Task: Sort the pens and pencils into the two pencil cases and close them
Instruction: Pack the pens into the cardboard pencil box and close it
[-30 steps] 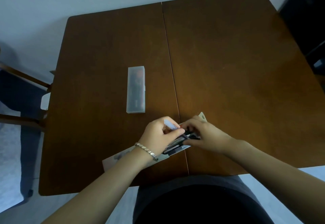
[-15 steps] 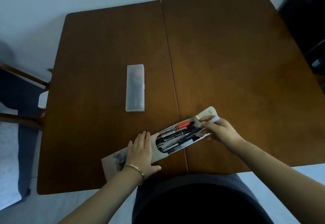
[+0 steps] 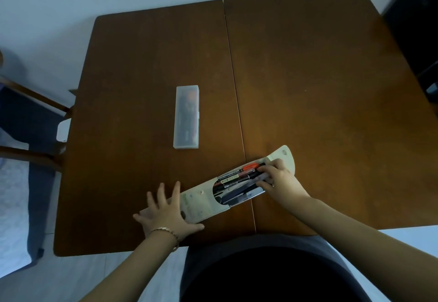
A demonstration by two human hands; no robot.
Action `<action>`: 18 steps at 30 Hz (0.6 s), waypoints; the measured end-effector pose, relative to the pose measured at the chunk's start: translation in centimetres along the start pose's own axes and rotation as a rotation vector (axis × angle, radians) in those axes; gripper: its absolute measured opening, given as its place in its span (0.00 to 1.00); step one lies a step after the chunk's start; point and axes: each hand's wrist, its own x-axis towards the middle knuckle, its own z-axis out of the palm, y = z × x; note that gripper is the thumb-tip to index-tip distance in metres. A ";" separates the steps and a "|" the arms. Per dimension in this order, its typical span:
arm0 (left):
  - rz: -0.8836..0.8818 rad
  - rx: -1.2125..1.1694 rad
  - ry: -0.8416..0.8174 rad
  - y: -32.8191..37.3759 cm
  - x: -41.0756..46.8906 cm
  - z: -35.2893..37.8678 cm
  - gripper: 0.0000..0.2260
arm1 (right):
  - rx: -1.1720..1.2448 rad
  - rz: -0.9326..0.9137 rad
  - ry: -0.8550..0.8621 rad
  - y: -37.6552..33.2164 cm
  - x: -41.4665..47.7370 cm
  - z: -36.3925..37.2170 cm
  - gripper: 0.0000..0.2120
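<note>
The cream pencil case [image 3: 203, 201] lies diagonally at the lower centre of the frame, across the seam of the tabletop [image 3: 308, 76], with its flap [image 3: 285, 157] open toward the right. The left hand [image 3: 166, 211] rests flat with fingers spread on the closed lower-left end of the case, gripping nothing. The right hand [image 3: 278, 179] has its fingers curled down onto the pens [image 3: 237, 178] at the open mouth; whether it pinches one pen or only presses the bundle cannot be told. The clear pencil case [image 3: 186, 116] lies shut, left of centre, well apart from both hands.

Procedure for this step, as judged: keep the left hand bearing down so the case cannot slide; push the pens lengthwise, along the case axis, until every tip sits inside the mouth; only then fold the flap over and press its snap onto the stud on the body. A protruding pen would likely block the flap.

Compared with half a second ago, the left hand has spread its fingers wider and sits lower on the case, and the right hand has moved from the flap end inward over the pens. The clear case is unmoved.
</note>
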 end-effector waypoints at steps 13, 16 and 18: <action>0.143 -0.080 0.231 0.1 0.4 0.3 0.44 | 0.097 0.220 0.018 -0.9 -0.3 -0.1 0.22; 0.206 -0.058 0.236 1.3 0.7 0.1 0.43 | 0.105 0.341 0.023 -0.4 0.6 -1.1 0.19; 0.223 -0.042 0.243 1.8 0.8 0.1 0.43 | 0.043 0.387 0.027 -0.1 0.9 -1.3 0.17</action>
